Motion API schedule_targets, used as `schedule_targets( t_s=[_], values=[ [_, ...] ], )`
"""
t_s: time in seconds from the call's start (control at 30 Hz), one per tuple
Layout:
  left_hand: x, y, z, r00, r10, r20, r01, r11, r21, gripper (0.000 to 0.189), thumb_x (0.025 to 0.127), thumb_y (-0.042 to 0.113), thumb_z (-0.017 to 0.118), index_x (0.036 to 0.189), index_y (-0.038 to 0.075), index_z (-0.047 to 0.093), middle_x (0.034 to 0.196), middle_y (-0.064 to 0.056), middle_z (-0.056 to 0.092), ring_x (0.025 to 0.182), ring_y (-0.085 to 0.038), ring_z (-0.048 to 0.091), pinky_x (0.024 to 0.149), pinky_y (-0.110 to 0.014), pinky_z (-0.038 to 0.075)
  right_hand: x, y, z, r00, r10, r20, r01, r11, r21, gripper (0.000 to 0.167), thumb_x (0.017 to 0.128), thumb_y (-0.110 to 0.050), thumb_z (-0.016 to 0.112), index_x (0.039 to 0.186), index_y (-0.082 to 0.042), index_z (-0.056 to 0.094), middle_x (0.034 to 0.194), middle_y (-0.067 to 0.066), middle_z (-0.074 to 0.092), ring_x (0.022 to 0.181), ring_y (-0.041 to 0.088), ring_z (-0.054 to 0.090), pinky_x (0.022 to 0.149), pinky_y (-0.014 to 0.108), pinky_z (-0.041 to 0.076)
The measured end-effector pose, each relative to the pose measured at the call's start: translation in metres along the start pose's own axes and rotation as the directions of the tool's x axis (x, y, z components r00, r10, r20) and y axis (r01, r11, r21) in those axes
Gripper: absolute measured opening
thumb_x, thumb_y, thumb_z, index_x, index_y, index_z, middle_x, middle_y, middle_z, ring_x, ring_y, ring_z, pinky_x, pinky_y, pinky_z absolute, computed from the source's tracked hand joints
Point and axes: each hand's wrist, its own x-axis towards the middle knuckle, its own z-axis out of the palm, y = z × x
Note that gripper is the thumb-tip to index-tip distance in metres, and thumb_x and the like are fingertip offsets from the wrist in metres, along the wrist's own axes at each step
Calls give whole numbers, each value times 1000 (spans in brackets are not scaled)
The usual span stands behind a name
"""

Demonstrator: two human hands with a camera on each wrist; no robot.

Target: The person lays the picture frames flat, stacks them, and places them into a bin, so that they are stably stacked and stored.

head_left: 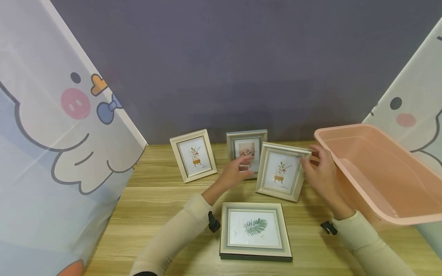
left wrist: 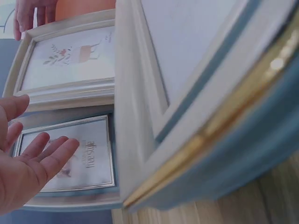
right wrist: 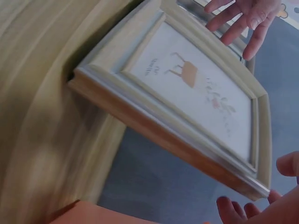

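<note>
My right hand (head_left: 321, 172) is at the upper right corner of a cream picture frame (head_left: 279, 171) with a potted-plant print. The frame stands leaning back on the table. In the right wrist view, fingertips (right wrist: 229, 210) sit by that corner while the thumb is apart from it. My left hand (head_left: 233, 176) hovers with spread fingers before a grey-blue frame (head_left: 246, 134), covering part of its picture and apparently touching nothing. Another cream frame (head_left: 194, 155) stands at left. A larger frame with a green leaf print (head_left: 255, 228) lies flat in front, apparently stacked on another.
A pink plastic bin (head_left: 345, 168) stands at the right, close beside my right hand. Behind the wood-grain table (head_left: 148, 214) rises a dark wall (head_left: 221, 69). Cartoon-printed panels (head_left: 41, 115) flank both sides.
</note>
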Motion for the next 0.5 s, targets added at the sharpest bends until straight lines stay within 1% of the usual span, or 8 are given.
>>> schedule_targets(
  t_s=[0.07, 0.17, 0.23, 0.37, 0.5],
  values=[
    [4, -2, 4, 1000, 1, 12, -1, 1000, -4, 62, 96, 17, 72, 152, 18, 47, 144, -17, 58, 128, -36, 61, 98, -44, 58, 0, 3, 0, 999, 30, 29, -31, 1000, 7, 46, 97, -10, 63, 140, 2, 52, 133, 24, 50, 119, 39, 58, 84, -2, 41],
    [8, -5, 10, 1000, -10, 24, 11, 1000, -16, 66, 95, 19, 73, 154, 21, 43, 146, -14, 56, 128, -33, 61, 98, -41, 58, 0, 9, 0, 998, 46, 50, -46, 999, -9, 43, 99, -10, 60, 140, 0, 52, 134, 25, 53, 118, 41, 60, 80, -2, 40],
    [10, -6, 12, 1000, -15, 25, 16, 1000, -22, 67, 94, 19, 74, 154, 23, 43, 147, -13, 56, 127, -32, 62, 97, -39, 58, 0, 11, 0, 997, 53, 55, -52, 998, -25, 41, 100, -11, 59, 140, -3, 53, 134, 24, 57, 117, 41, 62, 78, -3, 39],
    [15, -6, 13, 1000, -14, 21, 15, 998, -64, 67, 94, 14, 74, 153, 22, 43, 144, -13, 58, 124, -32, 64, 96, -37, 58, 0, 13, 1, 997, 59, 57, -56, 997, -51, 40, 101, -11, 58, 141, -9, 54, 130, 22, 64, 114, 39, 66, 76, -3, 39],
    [20, -6, 14, 1000, -6, 24, 9, 995, -101, 64, 95, 10, 72, 152, 20, 45, 141, -12, 59, 127, -32, 61, 100, -38, 56, 1, 14, 3, 998, 46, 51, -43, 998, -54, 40, 100, -9, 59, 140, -9, 56, 126, 23, 66, 109, 39, 68, 74, -3, 40]
  ],
)
